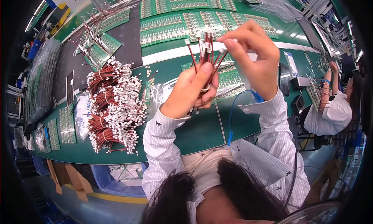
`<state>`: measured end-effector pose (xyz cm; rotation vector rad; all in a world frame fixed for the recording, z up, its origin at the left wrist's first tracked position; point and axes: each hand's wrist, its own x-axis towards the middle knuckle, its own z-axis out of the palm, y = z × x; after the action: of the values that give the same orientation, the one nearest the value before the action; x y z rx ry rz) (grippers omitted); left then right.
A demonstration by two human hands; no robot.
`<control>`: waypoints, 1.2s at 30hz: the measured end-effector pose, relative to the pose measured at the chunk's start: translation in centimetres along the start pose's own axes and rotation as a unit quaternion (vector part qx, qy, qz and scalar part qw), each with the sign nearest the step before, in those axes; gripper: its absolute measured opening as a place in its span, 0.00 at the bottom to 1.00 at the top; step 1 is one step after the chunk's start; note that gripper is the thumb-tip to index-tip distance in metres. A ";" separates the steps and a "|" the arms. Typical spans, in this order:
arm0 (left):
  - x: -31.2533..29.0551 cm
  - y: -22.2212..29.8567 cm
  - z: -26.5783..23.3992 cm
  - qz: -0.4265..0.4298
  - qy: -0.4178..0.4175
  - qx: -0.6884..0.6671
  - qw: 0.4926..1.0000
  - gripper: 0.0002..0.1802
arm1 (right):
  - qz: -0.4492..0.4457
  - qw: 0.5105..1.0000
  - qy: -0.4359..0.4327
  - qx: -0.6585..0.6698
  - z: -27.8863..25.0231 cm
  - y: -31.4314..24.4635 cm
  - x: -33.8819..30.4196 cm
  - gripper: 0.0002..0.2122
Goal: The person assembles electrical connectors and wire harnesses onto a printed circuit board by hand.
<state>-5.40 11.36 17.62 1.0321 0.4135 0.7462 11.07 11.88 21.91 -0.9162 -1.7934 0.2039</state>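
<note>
My left hand (190,88) is closed around a bundle of thin red and black cables (207,57) with white plug connectors. The connector ends fan out above the fist, and a pale band (206,88) circles the bundle lower down. To its right, my right hand (256,55) is raised with thumb and index finger drawn together in a pinch. One cable's white connector (222,50) leans out right below that thumb. Whatever lies between these fingertips is too small to make out. Beneath both hands lies a green circuit board panel (229,80).
Banded stacks of the same cables (112,107) are piled at the left. Circuit board panels (163,31) line the far side, some with cables attached (103,49). A blue cord (230,119) runs from my right wrist. A co-worker (330,107) sits at the right. A blue bin (105,181) stands below the table edge.
</note>
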 end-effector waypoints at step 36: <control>-0.3 1.2 -1.3 0.230 0.159 -0.150 0.948 0.25 | 0.204 0.957 -0.175 0.111 1.2 1.0 -5.4 0.04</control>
<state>-6.88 12.26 18.03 0.7225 0.3224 1.3626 11.28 9.31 16.89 -1.1298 -1.8302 0.8600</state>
